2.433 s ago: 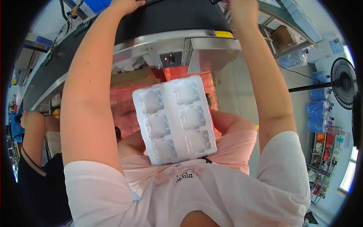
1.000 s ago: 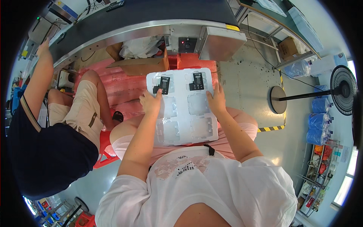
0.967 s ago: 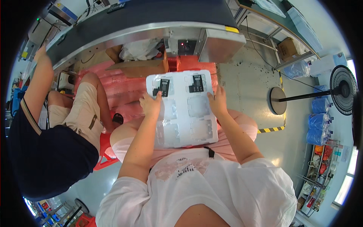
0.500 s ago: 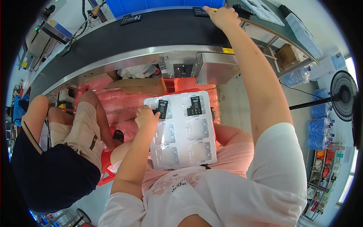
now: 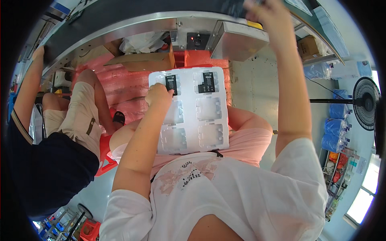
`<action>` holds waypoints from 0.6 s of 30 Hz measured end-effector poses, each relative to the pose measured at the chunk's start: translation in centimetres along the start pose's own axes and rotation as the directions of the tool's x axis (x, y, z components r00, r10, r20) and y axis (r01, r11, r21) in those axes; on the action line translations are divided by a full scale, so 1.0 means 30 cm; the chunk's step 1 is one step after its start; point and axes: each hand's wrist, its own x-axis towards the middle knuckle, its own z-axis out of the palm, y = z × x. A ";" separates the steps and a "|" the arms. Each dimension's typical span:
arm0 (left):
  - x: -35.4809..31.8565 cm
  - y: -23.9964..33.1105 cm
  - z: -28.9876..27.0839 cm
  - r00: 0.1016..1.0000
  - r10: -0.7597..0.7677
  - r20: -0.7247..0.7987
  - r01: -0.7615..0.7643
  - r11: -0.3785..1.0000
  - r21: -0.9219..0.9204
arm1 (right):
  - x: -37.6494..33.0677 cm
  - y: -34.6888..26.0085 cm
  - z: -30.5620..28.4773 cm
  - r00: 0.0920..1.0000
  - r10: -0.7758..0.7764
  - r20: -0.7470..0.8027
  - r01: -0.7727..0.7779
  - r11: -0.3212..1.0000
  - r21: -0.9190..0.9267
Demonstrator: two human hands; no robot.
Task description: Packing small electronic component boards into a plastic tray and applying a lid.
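Your white tray lies over your lap, in the middle of the frame. It has six pockets, three down each side. One flat black piece sits in the top left pocket, and a second flat black piece sits in the top right pocket. Your left hand is at the tray's top left part. Its fingers bend over the lower left side of the piece there, but I cannot tell if they grip it. Your right hand is at the top of the frame, right of the middle, near the long black counter. It is blurry. A smeared dark thing shows just left of its fingers, and I cannot tell if they hold it. Below the counter are a shiny metal box and, farther left, a brown cardboard box with plastic bags behind it. Red plastic wrap is spread out to the left of the tray. On the left of the frame is another person in a dark top. A black fan stands at the right, with blue wrapped bundles near it.
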 end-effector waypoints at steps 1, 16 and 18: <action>-0.007 -0.018 -0.004 1.000 0.011 0.000 -0.011 0.999 -0.050 | -0.115 0.003 0.038 0.977 0.103 0.186 -0.123 0.987 0.103; -0.337 0.069 0.213 0.416 0.889 -0.193 -0.901 0.432 0.045 | -0.370 0.137 0.204 0.913 -0.341 -0.223 0.300 0.933 -0.198; -0.341 0.069 0.281 0.430 0.873 -0.229 -0.880 0.462 0.113 | -0.215 0.060 0.105 0.834 -0.209 -0.511 0.198 0.977 -0.077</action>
